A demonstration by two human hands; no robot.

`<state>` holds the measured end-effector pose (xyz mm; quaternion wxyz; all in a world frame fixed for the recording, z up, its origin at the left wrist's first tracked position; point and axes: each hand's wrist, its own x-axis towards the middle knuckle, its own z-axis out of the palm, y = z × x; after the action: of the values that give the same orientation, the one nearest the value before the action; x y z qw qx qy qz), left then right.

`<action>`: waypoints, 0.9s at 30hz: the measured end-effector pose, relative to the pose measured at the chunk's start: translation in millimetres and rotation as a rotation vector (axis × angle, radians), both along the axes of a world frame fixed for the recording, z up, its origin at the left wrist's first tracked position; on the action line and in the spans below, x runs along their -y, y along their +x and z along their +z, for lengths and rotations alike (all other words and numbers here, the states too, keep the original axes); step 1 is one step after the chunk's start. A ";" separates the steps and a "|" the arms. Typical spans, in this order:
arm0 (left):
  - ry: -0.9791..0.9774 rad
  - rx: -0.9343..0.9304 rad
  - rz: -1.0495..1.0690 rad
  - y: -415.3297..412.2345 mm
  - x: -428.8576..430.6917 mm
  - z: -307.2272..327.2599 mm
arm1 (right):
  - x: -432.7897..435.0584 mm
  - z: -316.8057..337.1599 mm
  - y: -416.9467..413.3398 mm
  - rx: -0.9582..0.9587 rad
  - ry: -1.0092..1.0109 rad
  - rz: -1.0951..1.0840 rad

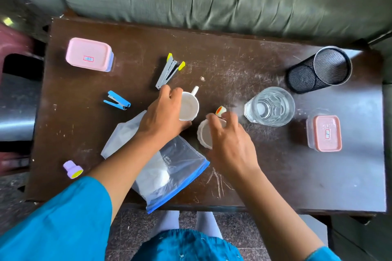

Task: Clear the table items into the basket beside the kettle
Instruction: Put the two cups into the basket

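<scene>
Now left hand (164, 110) fingers grip white cup (189, 106); right hand (230, 142) fingers blurred, unclear.

Scratched dark counter (233, 176) carries two lidded boxes (89, 54), two staplers (168, 71), two white cups (188, 106), a glass (269, 106), a mesh holder (320, 69), a plastic bag (167, 167)

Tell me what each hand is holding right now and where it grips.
The left hand holds a white mug by its rim and side. The right hand covers a second white cup, fingers blurred; a closed grip cannot be told.
</scene>
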<state>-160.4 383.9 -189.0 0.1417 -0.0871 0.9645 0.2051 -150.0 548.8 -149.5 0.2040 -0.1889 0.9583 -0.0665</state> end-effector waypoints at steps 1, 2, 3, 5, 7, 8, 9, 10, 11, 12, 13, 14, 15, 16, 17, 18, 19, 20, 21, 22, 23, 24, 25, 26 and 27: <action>-0.001 -0.003 0.000 -0.3 2.9 0.0 | 4.6 -0.3 -1.3 -0.011 -0.023 0.067; -0.001 -0.007 0.003 -1.0 5.6 0.3 | 8.3 -1.3 -2.6 -0.026 -0.048 0.135; -0.005 -0.009 0.008 -1.5 8.3 0.5 | 11.5 -3.1 -4.1 -0.047 -0.060 0.197; -0.017 -0.016 0.017 -1.8 12.2 0.3 | 16.5 -8.8 -7.9 -0.099 -0.033 0.303; -0.007 -0.025 0.015 -0.9 13.7 -0.3 | 19.3 -14.4 -11.8 -0.127 -0.007 0.379; 0.004 -0.030 0.010 0.2 14.8 -1.1 | 20.6 -17.0 -13.1 -0.137 -0.007 0.399; 0.018 -0.034 0.004 1.3 16.5 -2.4 | 21.9 -19.0 -14.0 -0.155 -0.012 0.409; 0.039 -0.038 0.000 2.1 18.5 -3.7 | 22.6 -20.2 -15.0 -0.179 -0.020 0.411; 0.069 -0.040 0.004 2.7 20.9 -5.2 | 22.7 -21.2 -16.4 -0.197 -0.035 0.407; 0.106 -0.045 0.011 2.8 23.4 -6.6 | 21.6 -22.2 -17.9 -0.201 -0.059 0.400; 0.145 -0.051 0.023 2.7 26.1 -8.8 | 20.1 -23.5 -19.5 -0.196 -0.078 0.395; 0.185 -0.056 0.035 2.4 28.7 -11.3 | 18.2 -24.9 -20.8 -0.195 -0.081 0.397; 0.225 -0.054 0.044 2.4 31.1 -14.2 | 16.0 -26.1 -21.1 -0.204 -0.064 0.401; 0.272 -0.044 0.056 2.6 33.3 -17.4 | 13.5 -27.0 -20.2 -0.227 -0.046 0.390; 0.325 -0.030 0.071 3.1 35.0 -20.5 | 11.4 -27.6 -17.6 -0.255 -0.047 0.346; 0.380 -0.015 0.086 3.8 36.5 -23.3 | 9.7 -27.7 -13.2 -0.280 -0.067 0.264; 0.432 -0.003 0.098 4.4 37.5 -25.7 | 9.1 -27.8 -6.8 -0.297 -0.109 0.147; 0.476 0.005 0.107 4.8 37.7 -27.8 | 10.2 -28.5 1.1 -0.299 -0.177 -0.001; 0.510 0.006 0.114 5.1 37.2 -29.4 | 13.1 -29.7 9.5 -0.278 -0.261 -0.164; 0.533 -0.001 0.122 5.0 36.1 -30.7 | 17.7 -32.0 17.8 -0.235 -0.339 -0.326; 0.546 -0.015 0.132 4.7 34.4 -31.7 | 23.6 -34.8 25.0 -0.174 -0.395 -0.476; 0.553 -0.035 0.141 4.1 32.8 -32.4 | 30.2 -38.2 30.7 -0.109 -0.429 -0.604; 0.555 -0.056 0.146 3.3 31.7 -33.3 | 37.1 -42.4 34.8 -0.054 -0.453 -0.701; 0.551 -0.073 0.149 2.5 31.2 -33.7 | 43.5 -46.7 37.1 -0.016 -0.477 -0.772; 0.546 -0.083 0.149 1.9 31.2 -33.5 | 49.0 -50.6 37.4 0.007 -0.503 -0.821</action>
<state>-158.5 352.7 -222.5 0.1048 -0.1080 0.8696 0.4704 -112.6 499.8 -200.1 0.1121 0.1616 0.9072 -0.3718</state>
